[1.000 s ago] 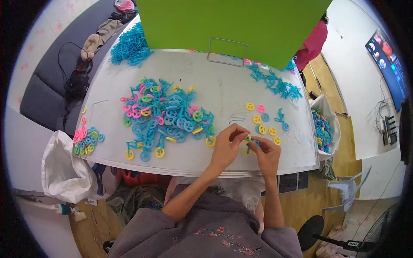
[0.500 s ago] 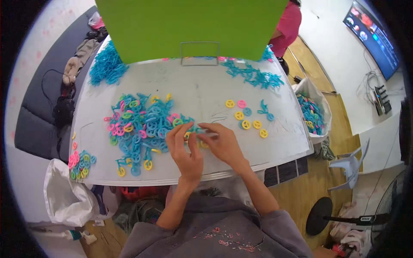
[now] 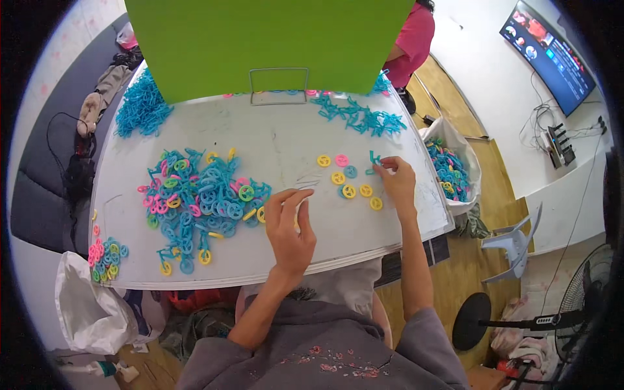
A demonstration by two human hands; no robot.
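Note:
My right hand [image 3: 398, 182] is over the right half of the table, thumb and fingertips pinched on a small teal plastic frame [image 3: 374, 158]. The lower part of that frame is hidden by the fingers. At the right edge of the big mixed pile, my left hand [image 3: 290, 227] hovers with loosely bent fingers, the thumb apart from them; nothing shows between them. The pile [image 3: 214, 195] has teal frames and blue, pink, green and yellow spoked wheels. Between my hands lie loose wheels: several yellow ones [image 3: 349, 191], a pink one [image 3: 342, 160] and a blue one [image 3: 351, 171].
A green panel [image 3: 266, 45] stands across the far side, with a wire stand [image 3: 278, 103] before it. Teal frames lie in heaps at far left [image 3: 143, 107] and far right [image 3: 364, 120]. Small wheels [image 3: 107, 257] sit at near left. A filled white sack [image 3: 465, 166] stands on the right.
My right hand has left my left hand and moved right, onto the teal frame lying there. My left hand stays near the pile. The whole view has shifted slightly.

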